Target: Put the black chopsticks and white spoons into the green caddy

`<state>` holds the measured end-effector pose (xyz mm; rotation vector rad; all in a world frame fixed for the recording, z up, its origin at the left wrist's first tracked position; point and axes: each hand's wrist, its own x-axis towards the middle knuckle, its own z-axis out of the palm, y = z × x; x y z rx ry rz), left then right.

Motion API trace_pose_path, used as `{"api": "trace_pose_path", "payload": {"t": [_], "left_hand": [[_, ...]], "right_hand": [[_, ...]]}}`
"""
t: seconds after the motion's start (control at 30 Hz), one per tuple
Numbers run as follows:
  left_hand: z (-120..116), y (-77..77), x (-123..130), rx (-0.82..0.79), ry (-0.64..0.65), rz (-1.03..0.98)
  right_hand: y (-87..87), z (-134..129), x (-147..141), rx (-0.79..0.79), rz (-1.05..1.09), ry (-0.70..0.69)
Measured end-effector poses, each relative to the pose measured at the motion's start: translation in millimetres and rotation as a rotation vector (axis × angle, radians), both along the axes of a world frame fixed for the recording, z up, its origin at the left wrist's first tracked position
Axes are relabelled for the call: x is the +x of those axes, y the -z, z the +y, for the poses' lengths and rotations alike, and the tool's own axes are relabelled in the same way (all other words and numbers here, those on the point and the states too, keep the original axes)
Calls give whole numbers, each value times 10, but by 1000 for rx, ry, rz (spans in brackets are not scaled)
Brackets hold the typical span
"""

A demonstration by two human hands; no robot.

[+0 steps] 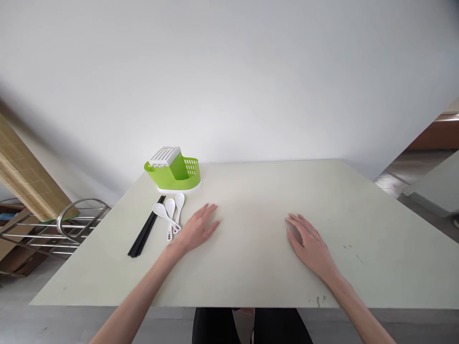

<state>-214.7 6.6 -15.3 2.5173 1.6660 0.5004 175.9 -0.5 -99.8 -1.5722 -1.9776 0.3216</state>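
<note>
My left hand [198,227] lies flat on the table with its fingers stretched out and nothing in it. Just left of it are three white spoons [169,206], their handles crossing close to my wrist. Beside the spoons lies a bundle of black chopsticks [146,231], side by side at a slant. Behind them stands a green utensil holder [172,177] with a white slotted top on its left part, an open basket on its right and a white base. My right hand [311,246] rests on the table farther right, fingers extended, holding nothing.
The pale table [251,267] meets a white wall [251,76] at its back edge. To the left, a metal rack [75,229] and a wooden board [28,172] stand beside the table. Dark marks [317,301] show near its front edge.
</note>
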Motion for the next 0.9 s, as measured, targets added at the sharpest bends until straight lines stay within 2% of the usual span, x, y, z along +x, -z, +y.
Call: {"api": "trace_pose_path", "payload": {"t": [0.13,0.2,0.3,0.37,0.43,0.5,0.67,0.8,0.9], "left_hand": [[289,-594,-190,327,-69,-90],[478,-878,-351,476,-150,-105],[734,-1150,-635,562,-330,-64],[851,-1211,-810,515,-451,-16],[919,-1200,-939,416,-542,33],[947,-1158,-1008,326,-579,69],[959,-1131,-987,269,-585,55],[1079,-1259,-942,164,-550,139],[1235,-1366,-884,68,-469,264]], "right_hand": [[-8,0,5,-14,-7,-14],[-16,-1,6,-9,-8,-17],[-24,-5,3,10,0,-13],[-27,-6,-2,17,6,-15],[-27,-6,-6,14,10,-14],[-26,-5,-8,3,12,-12],[-26,-2,-2,11,6,-18],[-36,-1,-3,32,16,-26],[-40,9,-6,39,20,-45]]}}
